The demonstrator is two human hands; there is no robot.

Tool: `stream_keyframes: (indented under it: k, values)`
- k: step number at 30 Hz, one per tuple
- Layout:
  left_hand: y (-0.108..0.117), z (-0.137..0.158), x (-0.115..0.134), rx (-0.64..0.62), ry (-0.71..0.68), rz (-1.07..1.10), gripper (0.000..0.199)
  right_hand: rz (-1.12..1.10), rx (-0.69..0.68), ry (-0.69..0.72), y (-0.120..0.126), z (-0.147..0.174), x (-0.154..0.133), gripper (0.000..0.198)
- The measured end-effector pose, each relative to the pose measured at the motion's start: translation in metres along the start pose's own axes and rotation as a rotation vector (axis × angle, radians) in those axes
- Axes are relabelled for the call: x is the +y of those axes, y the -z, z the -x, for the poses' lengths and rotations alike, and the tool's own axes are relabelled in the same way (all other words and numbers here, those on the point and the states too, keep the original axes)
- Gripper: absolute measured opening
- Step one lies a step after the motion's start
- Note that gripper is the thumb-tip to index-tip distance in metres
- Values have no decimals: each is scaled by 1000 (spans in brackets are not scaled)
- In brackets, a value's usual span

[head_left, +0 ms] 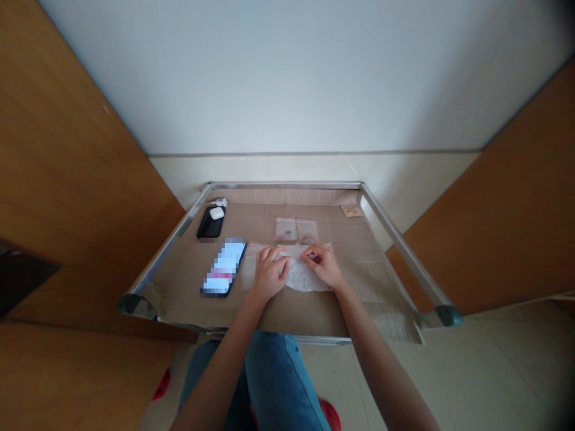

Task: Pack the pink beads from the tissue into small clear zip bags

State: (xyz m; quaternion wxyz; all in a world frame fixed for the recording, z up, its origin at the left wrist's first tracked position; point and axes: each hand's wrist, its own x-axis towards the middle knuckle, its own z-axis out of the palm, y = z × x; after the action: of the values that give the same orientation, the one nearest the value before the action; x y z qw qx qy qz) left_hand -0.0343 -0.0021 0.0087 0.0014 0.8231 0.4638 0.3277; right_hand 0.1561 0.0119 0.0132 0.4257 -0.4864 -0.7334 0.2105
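A thin white sheet (306,280), like tissue or soft plastic, lies crumpled on the cardboard under both hands. My left hand (270,274) rests on its left side with the fingers loosely bent and apart, and I see nothing held in it. Over the sheet's right side, my right hand (324,265) is closed in a pinch. Something small and dark reddish shows at its fingers, too tiny to name. Just beyond the hands lie two small clear zip bags, a left bag (286,229) and a right bag (307,231), with tiny items inside.
A lit phone (223,267) lies left of my left hand. Behind it are a black tray-like object (207,226), a white earbud case (216,213) and a white plug (221,202). A tan paper piece (351,211) sits far right. Metal rails (399,245) border the cardboard surface (372,275).
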Motion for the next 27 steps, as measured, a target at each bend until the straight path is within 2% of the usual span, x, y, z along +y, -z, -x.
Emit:
stream_keyframes:
  k: [3, 6, 11, 22, 27]
  values:
    - [4, 0, 2, 43, 47, 4, 23, -53, 14, -22, 0, 1, -1, 21]
    - [6, -1, 5, 62, 64, 1, 38, -114, -2, -36, -1, 2, -3, 26]
    - [3, -3, 4, -4, 5, -37, 64, -155, -27, -7, -3, 3, -8, 28]
    - [-4, -3, -1, -107, -19, 31, 69, -233, -135, 19, -3, 4, -10, 25]
    - [-1, -3, 1, -128, -28, 62, 66, -202, -111, 35, -6, 5, -5, 16]
